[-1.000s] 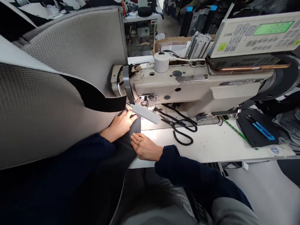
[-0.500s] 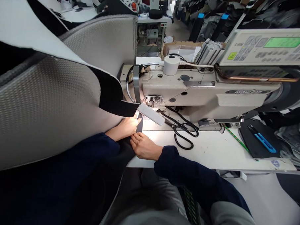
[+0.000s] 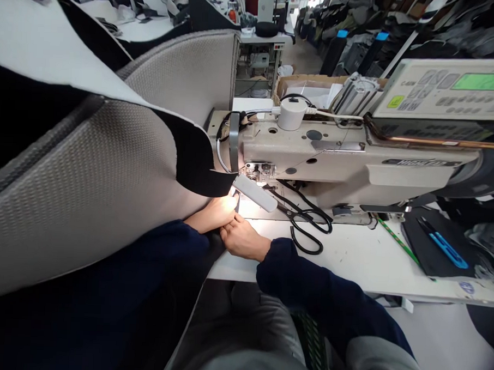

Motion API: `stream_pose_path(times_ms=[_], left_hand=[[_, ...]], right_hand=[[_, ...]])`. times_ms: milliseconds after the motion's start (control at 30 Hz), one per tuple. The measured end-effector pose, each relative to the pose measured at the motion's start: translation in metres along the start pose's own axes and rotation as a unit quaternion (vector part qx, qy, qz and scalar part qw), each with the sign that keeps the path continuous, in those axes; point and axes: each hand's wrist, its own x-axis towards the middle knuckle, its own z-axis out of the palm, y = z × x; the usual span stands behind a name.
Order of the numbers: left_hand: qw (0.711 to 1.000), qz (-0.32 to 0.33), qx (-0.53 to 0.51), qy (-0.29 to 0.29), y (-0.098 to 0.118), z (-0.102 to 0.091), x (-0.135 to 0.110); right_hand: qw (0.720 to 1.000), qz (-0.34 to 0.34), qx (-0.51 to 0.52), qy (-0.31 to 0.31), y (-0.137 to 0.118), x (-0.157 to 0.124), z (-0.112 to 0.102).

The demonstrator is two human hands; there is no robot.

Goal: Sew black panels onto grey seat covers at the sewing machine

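A large grey mesh-textured fabric panel [image 3: 120, 168] with dark backing drapes over the left side and runs to the sewing machine [image 3: 333, 164]. My left hand [image 3: 216, 211] lies by the lit needle area, fingers closed on the edge of the dark fabric. Right against it, my right hand [image 3: 243, 238] pinches the same dark fabric a little nearer to me. A pale grey bar [image 3: 255, 194] hangs just above the fingertips and partly hides the needle area. Black-handled scissors [image 3: 310, 228] lie on the table beside the machine.
On the white table [image 3: 350, 255] are a green pencil-like stick [image 3: 398, 240] and a blue cutter [image 3: 446, 248] on dark material. A control panel [image 3: 451, 93] stands over the machine. Behind it is a cardboard box [image 3: 286, 84].
My right hand has moved up against my left hand, so less of the dark strip shows between them. The whole view has shifted slightly.
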Motion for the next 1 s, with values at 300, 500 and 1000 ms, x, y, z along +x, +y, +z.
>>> stream_pose_path(times_ms=[300, 500, 1000], left_hand=[[0.997, -0.021, -0.003, 0.071, -0.002, 0.016, -0.016], [0.994, -0.004, 0.024, 0.109, -0.018, 0.027, -0.041], [0.969, 0.136, 0.194, 0.064, -0.005, 0.01, -0.03]], right_hand=[[0.99, 0.022, -0.137, -0.021, -0.073, 0.012, -0.02], [0.988, -0.029, -0.154, 0.017, -0.071, 0.008, -0.017], [0.994, -0.041, -0.098, 0.016, -0.062, 0.004, -0.012]])
